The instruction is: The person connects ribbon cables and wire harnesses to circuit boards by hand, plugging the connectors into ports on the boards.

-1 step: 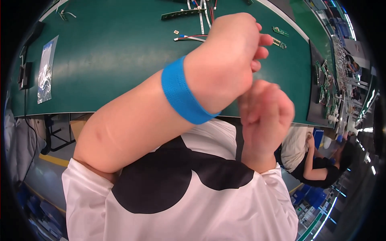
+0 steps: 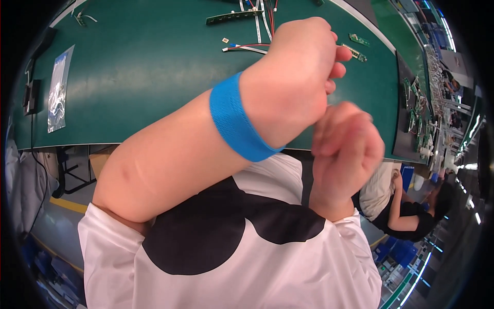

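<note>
My left hand (image 2: 296, 72) is raised over the bench, its forearm crossing in front of my chest. A blue wristband (image 2: 234, 121) circles that wrist. The left fingers are curled together along the hand's right side; what they hold, if anything, is hidden. Just below it and to the right is my right hand (image 2: 349, 147), closed like a fist and smeared by motion. Whether something is inside it cannot be made out. The two hands are very close together, and I cannot tell if they touch.
On the green bench (image 2: 139, 87) lie a long circuit board (image 2: 234, 18), thin cables (image 2: 249, 48) and small circuit boards (image 2: 355, 53). A clear plastic bag (image 2: 60, 90) is at the left. A dark tray (image 2: 411, 118) of boards is at the right, near a seated person (image 2: 406, 219).
My right hand has shifted slightly right and down. My left hand has moved a little to the right. Both stay closed.
</note>
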Motion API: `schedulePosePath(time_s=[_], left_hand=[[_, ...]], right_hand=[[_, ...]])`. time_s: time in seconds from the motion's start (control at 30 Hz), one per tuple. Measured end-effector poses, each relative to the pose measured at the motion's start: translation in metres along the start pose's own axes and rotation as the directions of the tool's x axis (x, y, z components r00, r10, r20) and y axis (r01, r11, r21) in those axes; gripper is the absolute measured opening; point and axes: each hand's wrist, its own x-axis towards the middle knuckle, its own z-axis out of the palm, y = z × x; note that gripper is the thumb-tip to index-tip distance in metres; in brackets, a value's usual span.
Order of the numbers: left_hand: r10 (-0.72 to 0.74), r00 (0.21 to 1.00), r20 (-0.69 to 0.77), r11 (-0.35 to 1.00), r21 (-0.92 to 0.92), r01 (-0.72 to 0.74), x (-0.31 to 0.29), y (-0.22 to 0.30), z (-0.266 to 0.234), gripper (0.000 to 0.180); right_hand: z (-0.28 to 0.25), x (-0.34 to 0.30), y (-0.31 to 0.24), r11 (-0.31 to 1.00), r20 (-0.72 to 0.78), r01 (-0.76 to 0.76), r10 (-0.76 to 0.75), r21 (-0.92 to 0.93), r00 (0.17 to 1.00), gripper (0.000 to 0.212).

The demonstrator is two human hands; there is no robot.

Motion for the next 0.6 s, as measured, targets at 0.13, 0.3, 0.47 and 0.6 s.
schedulePosePath(time_s=[0.13,0.3,0.47,0.6], left_hand=[[-0.04,0.998,0.049,0.969,0.244,0.026,-0.017,0.0,-0.002,0.019],[-0.032,0.993,0.114,0.972,0.235,0.004,-0.007,-0.009,-0.011,0.02],[0.01,0.978,0.207,0.972,0.227,-0.057,0.008,-0.014,-0.017,0.023],[0.005,0.98,0.199,0.985,0.166,-0.039,0.014,-0.014,-0.012,0.027]], right_hand=[[0.005,0.012,-0.007,0.62,0.109,0.515,-0.571,-0.592,0.813,0.022],[0.007,0.009,0.004,0.38,0.388,0.712,-0.64,-0.59,0.664,0.045],[0.007,0.005,0.007,0.385,0.428,0.766,-0.658,-0.515,0.619,0.042],[0.005,0.007,0.003,0.523,0.443,0.631,-0.45,-0.574,0.775,0.039]])
